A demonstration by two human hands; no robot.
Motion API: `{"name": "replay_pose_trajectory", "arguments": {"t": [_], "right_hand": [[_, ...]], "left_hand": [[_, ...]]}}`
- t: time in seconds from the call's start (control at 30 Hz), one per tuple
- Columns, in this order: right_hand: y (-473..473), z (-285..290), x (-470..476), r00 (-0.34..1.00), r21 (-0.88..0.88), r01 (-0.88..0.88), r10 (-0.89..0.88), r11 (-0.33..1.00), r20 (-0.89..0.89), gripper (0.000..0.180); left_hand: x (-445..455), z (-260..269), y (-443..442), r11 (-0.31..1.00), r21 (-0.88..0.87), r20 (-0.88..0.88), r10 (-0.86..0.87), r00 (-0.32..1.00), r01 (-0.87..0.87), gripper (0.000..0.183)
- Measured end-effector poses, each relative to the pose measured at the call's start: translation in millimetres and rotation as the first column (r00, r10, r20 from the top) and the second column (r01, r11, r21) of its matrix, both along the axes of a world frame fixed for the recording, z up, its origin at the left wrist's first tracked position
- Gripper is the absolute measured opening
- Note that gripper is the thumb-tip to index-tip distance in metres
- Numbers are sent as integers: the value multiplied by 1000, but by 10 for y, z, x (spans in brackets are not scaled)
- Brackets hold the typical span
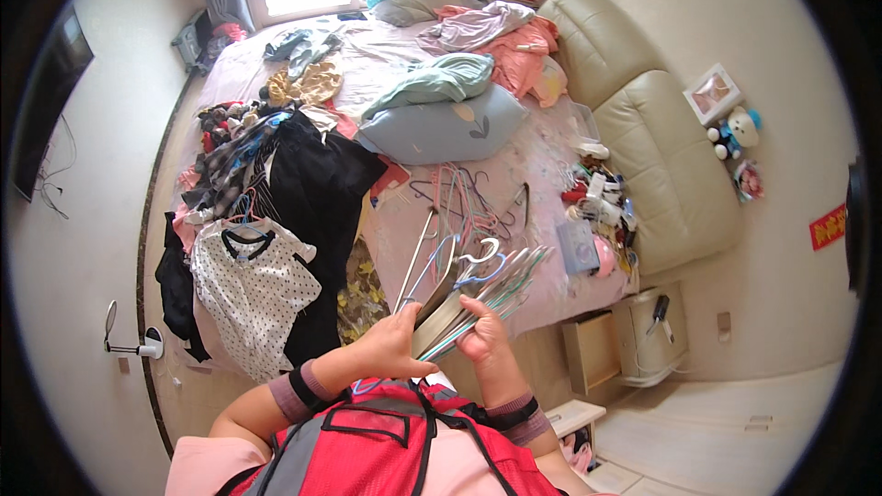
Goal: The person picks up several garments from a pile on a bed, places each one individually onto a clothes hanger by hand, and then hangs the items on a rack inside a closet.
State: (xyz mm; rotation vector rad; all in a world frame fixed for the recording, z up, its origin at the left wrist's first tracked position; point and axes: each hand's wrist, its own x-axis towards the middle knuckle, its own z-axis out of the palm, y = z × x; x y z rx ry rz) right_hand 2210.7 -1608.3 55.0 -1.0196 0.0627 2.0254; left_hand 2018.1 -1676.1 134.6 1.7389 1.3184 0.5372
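Note:
A thick bundle of clothes hangers (448, 320) is held in front of my chest, some wide and brownish, others thin and white, blue or green. Around its left side my left hand (389, 341) is closed, while my right hand (484, 332) grips the right side. Hooks fan out at the far end, with a white hook (482, 250) on top. Just beyond, more loose hangers (465, 200) in pink and purple lie on the bed sheet (413, 220). To the left, a white polka-dot shirt (255, 289) on hangers lies over black garments (317, 179).
A heap of clothes (238, 145) covers the bed's left side. A grey-blue pillow (441, 127) lies mid-bed below a beige padded headboard (661, 158). Small items (599, 200) crowd the right edge near a clear box (577, 246). An open drawer (592, 351) juts out at the right.

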Motion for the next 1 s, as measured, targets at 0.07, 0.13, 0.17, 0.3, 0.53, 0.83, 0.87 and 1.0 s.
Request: {"name": "replay_pose_trajectory", "arguments": {"t": [0.07,0.13,0.17,0.3,0.53,0.83,0.87,1.0], "right_hand": [[244,-172,-18,998,-61,-58,56,996,-27,25],[471,-302,-64,990,-121,-135,128,983,-65,23],[622,-383,-97,985,-124,-165,156,978,-80,22],[1268,-638,-262,925,-45,-339,324,940,-200,23],[2567,-1175,-396,814,233,-324,396,917,-426,30],[2522,-2245,381,915,122,-288,235,950,327,34],[2514,-2333,437,901,127,-297,234,946,366,36],[2579,-2851,673,809,131,-372,251,919,532,33]], "left_hand": [[46,-92,172,988,-145,-34,56,998,-60,101],[90,-158,340,978,-177,-68,99,993,-110,102],[113,-185,440,970,-197,-85,131,988,-146,103],[205,-432,811,949,-46,-157,301,941,-312,104],[501,-793,1868,874,293,-265,464,845,-387,107],[519,-2250,2147,999,-6,-387,41,921,-47,69],[491,-2354,2095,998,-67,-313,-12,950,-9,66],[407,-2383,1992,983,-181,-252,-71,965,25,64]]}}
